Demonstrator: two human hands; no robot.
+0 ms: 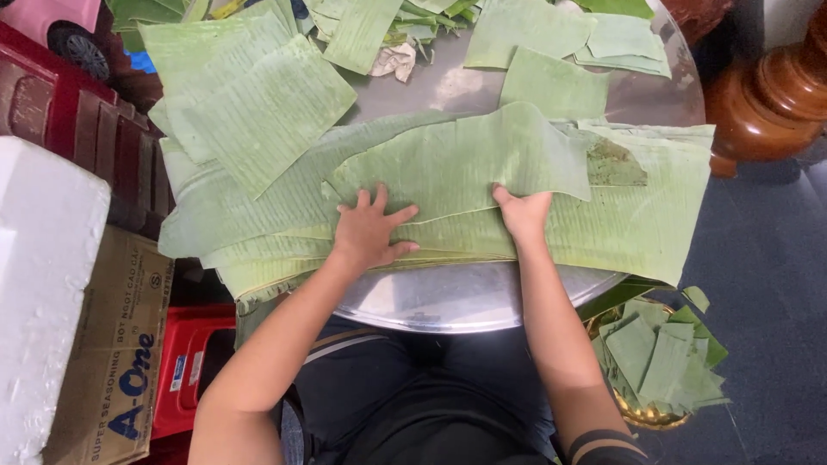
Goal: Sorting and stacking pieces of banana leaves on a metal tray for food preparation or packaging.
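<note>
view: head camera looking down over a person's lap at a round metal tray-table heaped with banana leaves.
left hand: flat, fingers spread, palm pressing on the near edge of the leaf stack, left of centre.
right hand: just right of centre; thumb on top, fingers seem tucked under the edge of the top leaf sheet, though whether it pinches is unclear.
top leaf sheet: large, pale green, lying across the middle of the stack, its far edge slightly raised.
leaf stack: long sheets spanning the table, overhanging at the right.
cut squares: trimmed pieces at the far left and along the far side.
scraps: a gold bowl of offcuts on the floor, near right.
left side: white foam box, cardboard carton, red crate.
step, as judged: steadying the pile while freeing one sheet.
next move calls for: a gentle, even lift, since the leaf likely tears along its ribs.
</note>
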